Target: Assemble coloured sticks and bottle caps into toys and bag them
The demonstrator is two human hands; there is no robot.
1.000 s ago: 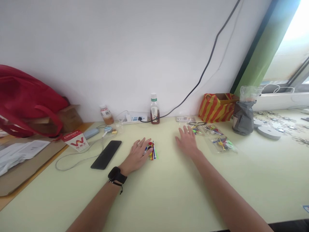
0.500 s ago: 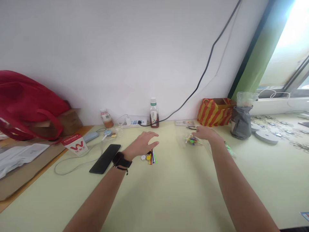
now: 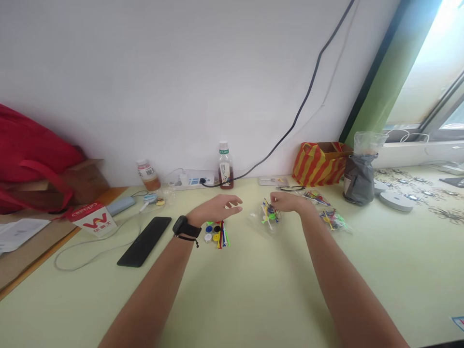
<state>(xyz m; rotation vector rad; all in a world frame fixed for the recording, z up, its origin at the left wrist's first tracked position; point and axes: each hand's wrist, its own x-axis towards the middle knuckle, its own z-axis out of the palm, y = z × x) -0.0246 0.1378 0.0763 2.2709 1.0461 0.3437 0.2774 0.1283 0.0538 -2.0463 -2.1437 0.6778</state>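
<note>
My right hand [image 3: 286, 201] is closed on the top of a clear plastic bag [image 3: 268, 218] holding small coloured sticks and discs. The bag hangs just above or touches the table; I cannot tell which. My left hand [image 3: 217, 210], with a black watch at the wrist, hovers open and holds nothing. Below it lie several round discs [image 3: 216, 237] in white, yellow, blue and black. Beside them are thin coloured sticks [image 3: 224, 235], red, blue, green and yellow, side by side. Two more filled bags [image 3: 334, 220] lie right of my right forearm.
A black phone [image 3: 145, 241] and a red-white box [image 3: 93, 220] are at left. Along the wall stand a bottle [image 3: 225, 169], a power strip [image 3: 195, 179] with a black cable and a striped bag [image 3: 321, 164]. A grey-wrapped container [image 3: 359, 179] and white discs [image 3: 396, 201] are at right.
My right hand has moved left with the bag, toward my left hand. The filled bags beside my right forearm show more fully. My left hand stays open, and the view has shifted slightly.
</note>
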